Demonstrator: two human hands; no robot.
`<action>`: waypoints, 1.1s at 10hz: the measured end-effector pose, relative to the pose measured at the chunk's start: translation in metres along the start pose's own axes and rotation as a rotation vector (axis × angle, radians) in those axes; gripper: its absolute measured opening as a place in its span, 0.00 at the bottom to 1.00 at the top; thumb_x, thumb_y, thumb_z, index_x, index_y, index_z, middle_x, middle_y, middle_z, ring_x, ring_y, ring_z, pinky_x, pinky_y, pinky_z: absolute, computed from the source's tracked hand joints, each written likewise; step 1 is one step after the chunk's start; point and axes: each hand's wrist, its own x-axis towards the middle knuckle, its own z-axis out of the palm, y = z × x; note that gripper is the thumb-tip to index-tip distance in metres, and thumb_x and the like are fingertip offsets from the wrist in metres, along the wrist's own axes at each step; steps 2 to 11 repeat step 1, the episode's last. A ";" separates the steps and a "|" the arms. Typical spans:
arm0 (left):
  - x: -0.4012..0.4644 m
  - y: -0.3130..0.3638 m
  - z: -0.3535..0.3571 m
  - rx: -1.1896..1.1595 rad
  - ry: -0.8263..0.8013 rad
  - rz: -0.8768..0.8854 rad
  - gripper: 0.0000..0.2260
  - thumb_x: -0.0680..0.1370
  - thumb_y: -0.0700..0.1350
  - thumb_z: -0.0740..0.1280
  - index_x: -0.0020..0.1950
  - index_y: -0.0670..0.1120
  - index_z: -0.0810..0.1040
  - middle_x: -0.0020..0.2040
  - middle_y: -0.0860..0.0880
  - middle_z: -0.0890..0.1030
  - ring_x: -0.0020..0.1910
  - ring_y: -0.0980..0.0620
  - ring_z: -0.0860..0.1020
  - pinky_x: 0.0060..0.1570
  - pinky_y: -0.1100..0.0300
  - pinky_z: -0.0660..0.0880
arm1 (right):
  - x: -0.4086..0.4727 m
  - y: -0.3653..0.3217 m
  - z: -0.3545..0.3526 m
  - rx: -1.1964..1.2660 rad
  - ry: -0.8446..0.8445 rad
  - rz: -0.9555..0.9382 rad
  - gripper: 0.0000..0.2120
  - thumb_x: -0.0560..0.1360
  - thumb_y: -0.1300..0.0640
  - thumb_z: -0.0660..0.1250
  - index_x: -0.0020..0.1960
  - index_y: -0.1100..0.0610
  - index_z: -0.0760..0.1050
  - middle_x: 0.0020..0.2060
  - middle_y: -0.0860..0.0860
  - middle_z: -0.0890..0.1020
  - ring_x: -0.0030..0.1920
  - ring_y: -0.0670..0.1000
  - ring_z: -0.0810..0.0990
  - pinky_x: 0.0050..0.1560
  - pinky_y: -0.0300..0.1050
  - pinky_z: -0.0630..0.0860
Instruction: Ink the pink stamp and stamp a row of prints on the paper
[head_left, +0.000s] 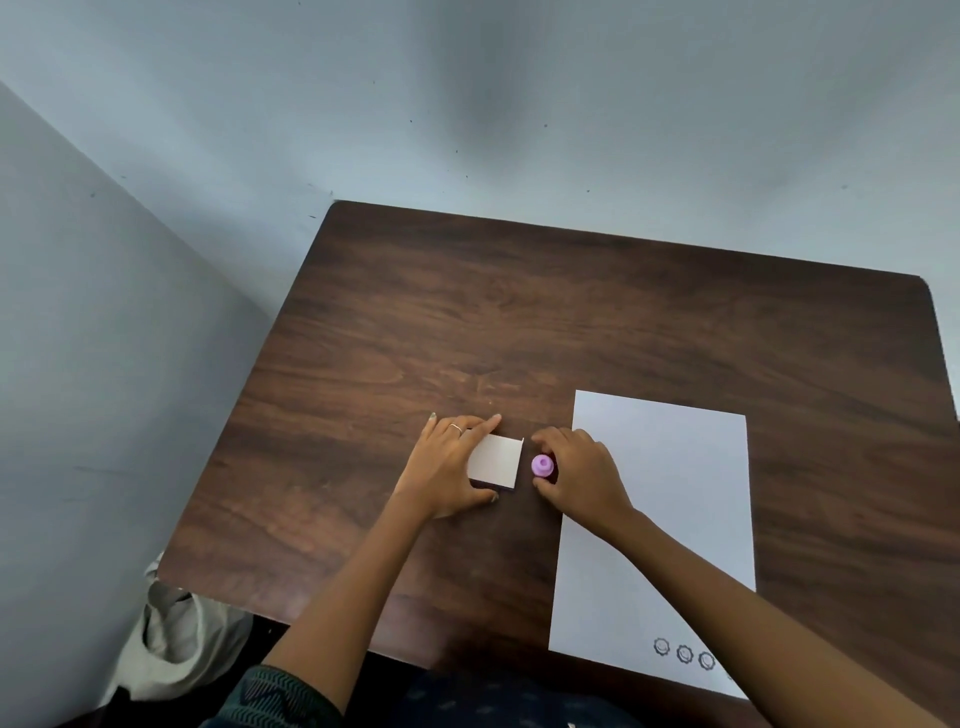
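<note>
The pink stamp stands upright on the table between the ink pad box and the paper. My right hand curls around it, thumb and fingers at its sides. My left hand lies over the left part of the white ink pad box, thumb at its near edge, forefinger along its far edge. The box's white lid faces up and looks shut. The white paper lies to the right, with a row of three round prints near its near edge. My right forearm covers part of the sheet.
The dark wooden table stands in a corner of pale blue walls. A light cloth bag sits on the floor off the table's near left corner. My lap shows dark patterned fabric at the bottom edge.
</note>
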 end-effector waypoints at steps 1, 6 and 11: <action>-0.001 0.004 -0.003 0.000 -0.031 -0.029 0.46 0.65 0.63 0.72 0.77 0.54 0.54 0.71 0.49 0.68 0.70 0.47 0.66 0.74 0.44 0.50 | 0.001 0.004 -0.006 -0.034 -0.044 0.023 0.22 0.67 0.47 0.70 0.58 0.54 0.76 0.56 0.51 0.81 0.53 0.51 0.77 0.52 0.43 0.71; -0.001 0.004 -0.003 0.000 -0.031 -0.029 0.46 0.65 0.63 0.72 0.77 0.54 0.54 0.71 0.49 0.68 0.70 0.47 0.66 0.74 0.44 0.50 | 0.001 0.004 -0.006 -0.034 -0.044 0.023 0.22 0.67 0.47 0.70 0.58 0.54 0.76 0.56 0.51 0.81 0.53 0.51 0.77 0.52 0.43 0.71; -0.001 0.004 -0.003 0.000 -0.031 -0.029 0.46 0.65 0.63 0.72 0.77 0.54 0.54 0.71 0.49 0.68 0.70 0.47 0.66 0.74 0.44 0.50 | 0.001 0.004 -0.006 -0.034 -0.044 0.023 0.22 0.67 0.47 0.70 0.58 0.54 0.76 0.56 0.51 0.81 0.53 0.51 0.77 0.52 0.43 0.71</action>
